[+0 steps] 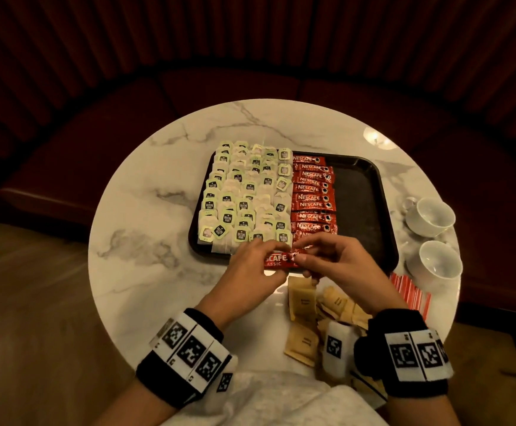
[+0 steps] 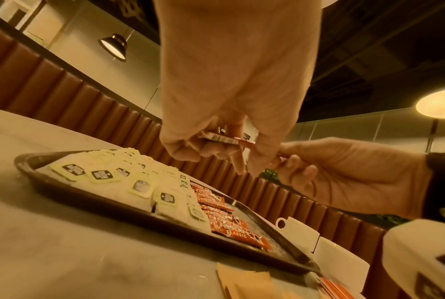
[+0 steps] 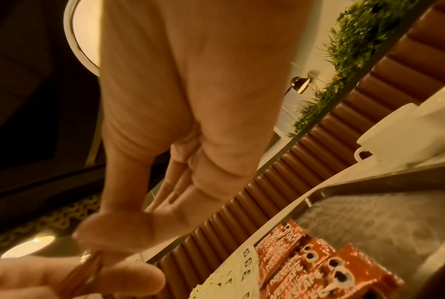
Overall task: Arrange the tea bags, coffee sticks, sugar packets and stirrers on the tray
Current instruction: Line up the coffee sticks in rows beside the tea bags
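Note:
A dark tray (image 1: 370, 192) on the marble table holds rows of green-tagged tea bags (image 1: 244, 195) on its left half and a column of red coffee sticks (image 1: 312, 195) in the middle. Its right part is bare. Just above the tray's near edge both hands hold red coffee sticks (image 1: 276, 260): my left hand (image 1: 250, 265) grips their left end, my right hand (image 1: 330, 259) pinches the right end. In the left wrist view the held sticks (image 2: 223, 139) show between the curled fingers. Brown sugar packets (image 1: 302, 302) lie on the table under my right wrist. Red-striped stirrers (image 1: 410, 290) lie at the right.
Two white cups (image 1: 429, 216) (image 1: 438, 262) stand at the table's right edge, close to the tray. A white cloth (image 1: 266, 398) lies at the near edge. A dark padded bench (image 1: 219, 87) curves behind the table.

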